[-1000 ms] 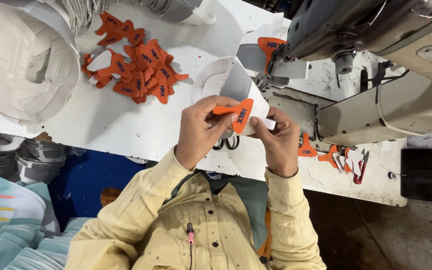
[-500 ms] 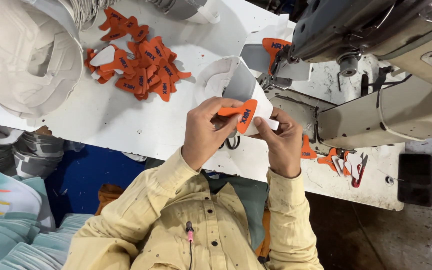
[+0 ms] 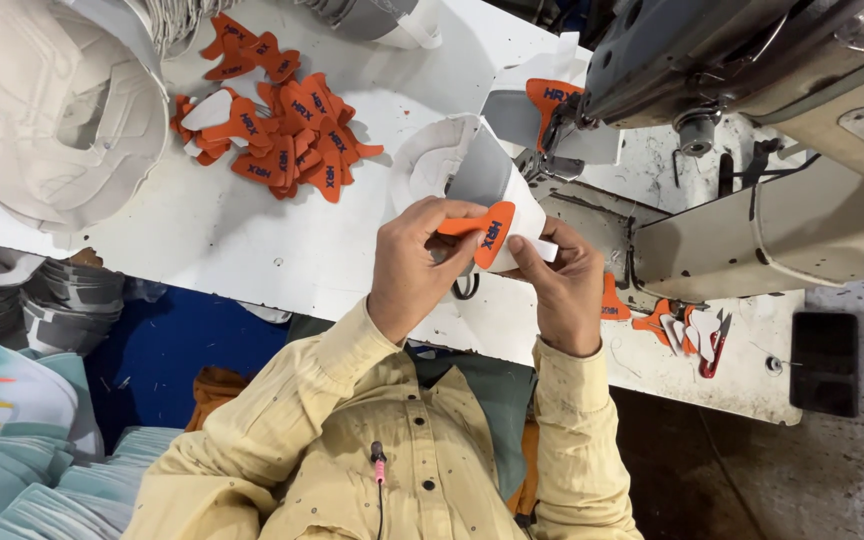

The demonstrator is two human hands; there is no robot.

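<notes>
- Far left, at about nine o'clock from the hands, a stack of pale moulded shoe pieces (image 3: 52, 120) sits on the white bench (image 3: 252, 240), as it did a second ago.
- At eleven o'clock, the heap of orange tabs (image 3: 287, 135) lies well apart from the hands, untouched.
- The left hand (image 3: 417, 265) is closed, thumb and fingers pinching one orange tab (image 3: 487, 228) against the grey-and-white upper piece (image 3: 487, 185). Over the last second it has crept up a little and the tab now sits flatter on the piece, so I'd judge the lining-up is nearly settled.
- The right hand (image 3: 562, 285), at three o'clock from the tab, is curled shut on the white edge of the same piece, steadying it from below.
- At one o'clock, the sewing machine (image 3: 752, 70) has another orange tab under its foot.
- Far right, at four o'clock, small red snips (image 3: 714, 345) lie among loose tabs.
</notes>
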